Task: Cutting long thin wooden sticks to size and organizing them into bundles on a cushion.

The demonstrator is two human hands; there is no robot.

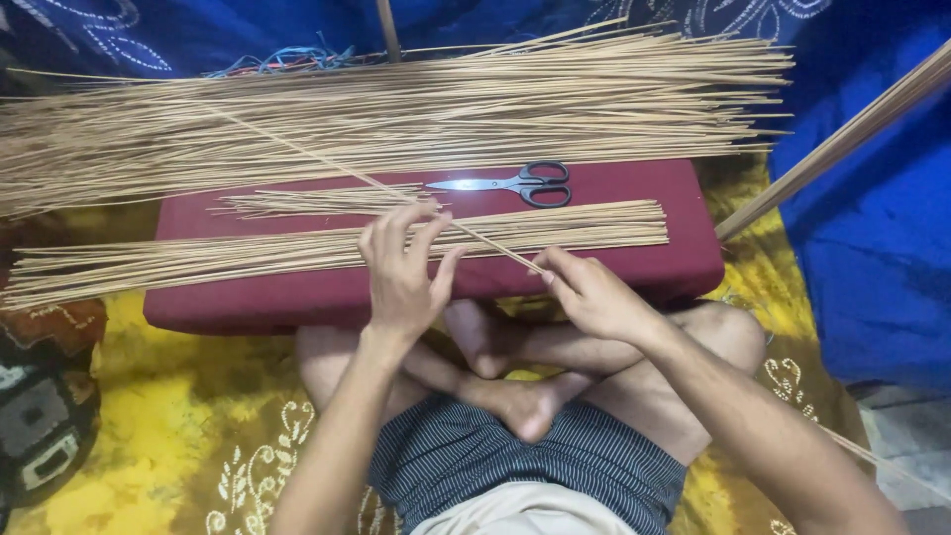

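I sit cross-legged behind a dark red cushion (pixel 614 272). My right hand (pixel 594 297) pinches the near end of one long thin stick (pixel 297 149) that runs diagonally up to the left over the cushion. My left hand (pixel 401 267) rests its fingertips on that same stick at the cushion's middle, fingers spread. Under the hands lies a flat row of thin sticks (pixel 198 258) along the cushion. A shorter small bunch of sticks (pixel 317 203) lies behind it. Black-handled scissors (pixel 515 183) lie shut on the cushion's far side.
A big pile of long sticks (pixel 396 114) spans the blue cloth (pixel 872 238) behind the cushion. A bundle of sticks (pixel 842 139) slants in from the upper right. Yellow patterned cloth (pixel 149 416) covers the floor around my legs. A dark patterned object (pixel 40 426) sits at the left edge.
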